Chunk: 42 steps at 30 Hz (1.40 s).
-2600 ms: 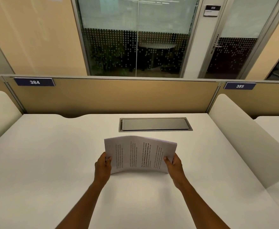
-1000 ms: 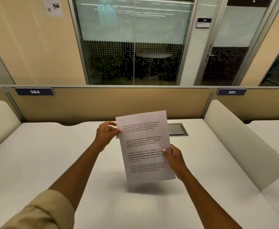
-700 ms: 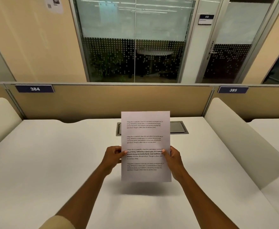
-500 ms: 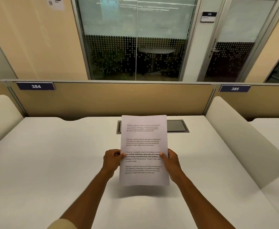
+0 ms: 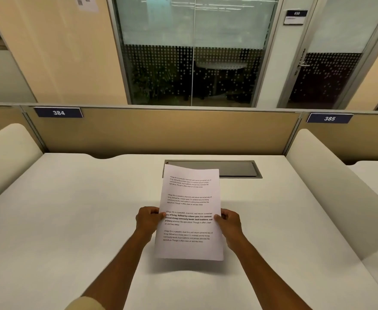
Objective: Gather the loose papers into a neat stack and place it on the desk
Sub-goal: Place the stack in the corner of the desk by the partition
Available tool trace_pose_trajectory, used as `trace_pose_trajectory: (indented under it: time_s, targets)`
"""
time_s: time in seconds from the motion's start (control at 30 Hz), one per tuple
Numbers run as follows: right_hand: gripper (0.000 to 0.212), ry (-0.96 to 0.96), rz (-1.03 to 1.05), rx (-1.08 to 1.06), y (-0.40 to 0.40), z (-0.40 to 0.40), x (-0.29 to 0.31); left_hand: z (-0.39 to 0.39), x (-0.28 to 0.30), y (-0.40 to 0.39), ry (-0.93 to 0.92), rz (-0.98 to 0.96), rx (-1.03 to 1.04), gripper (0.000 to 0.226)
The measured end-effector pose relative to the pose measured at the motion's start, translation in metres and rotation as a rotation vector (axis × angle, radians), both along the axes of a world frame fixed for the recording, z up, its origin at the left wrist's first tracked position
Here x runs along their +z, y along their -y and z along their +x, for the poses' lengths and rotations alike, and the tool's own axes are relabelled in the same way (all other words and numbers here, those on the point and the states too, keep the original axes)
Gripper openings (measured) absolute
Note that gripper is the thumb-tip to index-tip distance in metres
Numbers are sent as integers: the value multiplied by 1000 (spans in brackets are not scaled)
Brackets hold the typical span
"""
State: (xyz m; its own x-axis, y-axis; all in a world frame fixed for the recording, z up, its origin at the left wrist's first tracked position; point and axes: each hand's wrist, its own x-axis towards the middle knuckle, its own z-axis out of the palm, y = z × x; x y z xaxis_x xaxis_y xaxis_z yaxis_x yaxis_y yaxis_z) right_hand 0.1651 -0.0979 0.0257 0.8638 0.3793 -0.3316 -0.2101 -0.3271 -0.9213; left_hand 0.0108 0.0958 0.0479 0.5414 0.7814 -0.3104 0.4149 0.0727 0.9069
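A stack of white printed papers (image 5: 189, 206) is held in portrait position just above the white desk (image 5: 71, 209), tilted back with its top edge leaning away from me. My left hand (image 5: 149, 219) grips the stack's left edge at mid-height. My right hand (image 5: 228, 220) grips the right edge at the same height. The sheets look aligned, and only the top page's text is visible. A shadow lies on the desk under the stack's lower edge.
A grey cable hatch (image 5: 235, 168) is set into the desk behind the papers. Rounded cream side dividers stand at left (image 5: 7, 157) and right (image 5: 331, 180). A tan back partition (image 5: 161, 130) closes the far edge.
The stack was turned from landscape to portrait, the left hand shifting to its left edge. Since half a second ago it has tipped back and sunk slightly toward the desk.
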Motion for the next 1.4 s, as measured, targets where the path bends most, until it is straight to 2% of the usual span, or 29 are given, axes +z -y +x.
trace_pose_trajectory:
  time_s: [0.33, 0.53, 0.8, 1.03, 1.23, 1.4]
  targets:
    - [20, -19, -23, 68, -3, 2, -3, -13, -1, -4, -68, 22, 57, 6]
    - [12, -76, 5, 150, -20, -2, -3, -34, 0, -11, -100, 29, 129, 16]
    - [15, -168, 16, 221, -59, -22, -6, -66, -2, -46, -78, 4, 200, 14]
    - [19, -228, 18, 249, -128, -52, -19, -106, -14, -112, -76, -48, 248, 13]
    - [23, -251, 3, 253, -221, -96, -26, -148, -19, -203, -112, -15, 270, 21]
    - [21, -251, 12, 251, -308, -131, -29, -181, -23, -288, -141, 25, 281, 14]
